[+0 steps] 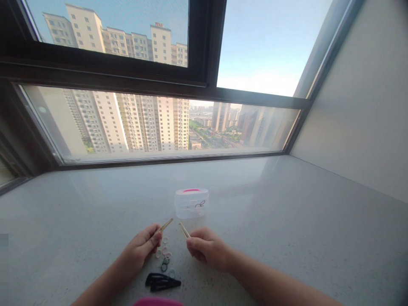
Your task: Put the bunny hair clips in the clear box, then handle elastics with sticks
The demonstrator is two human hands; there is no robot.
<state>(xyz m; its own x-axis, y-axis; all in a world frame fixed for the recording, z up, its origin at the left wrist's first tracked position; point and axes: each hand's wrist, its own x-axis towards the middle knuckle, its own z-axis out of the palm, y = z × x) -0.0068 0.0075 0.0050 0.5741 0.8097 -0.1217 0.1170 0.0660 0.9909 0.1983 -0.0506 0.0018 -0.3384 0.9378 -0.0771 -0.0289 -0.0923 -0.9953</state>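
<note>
Gold hair clips sit one in each hand above a pale speckled windowsill (287,221). The left hand (140,248) pinches the left clip (165,224) between thumb and fingertips, its free end pointing up and to the right. The right hand (205,247) pinches the right clip (184,230) the same way, its free end slanting up and to the left, so the two tips lie near each other but apart. Just beyond them stands a small clear plastic box (191,203) with a pink mark on its lid. Between the hands lie small elastic hair rings (164,255) in a loose cluster. Nearer the person rest two black hair clips (162,281), touching.
</note>
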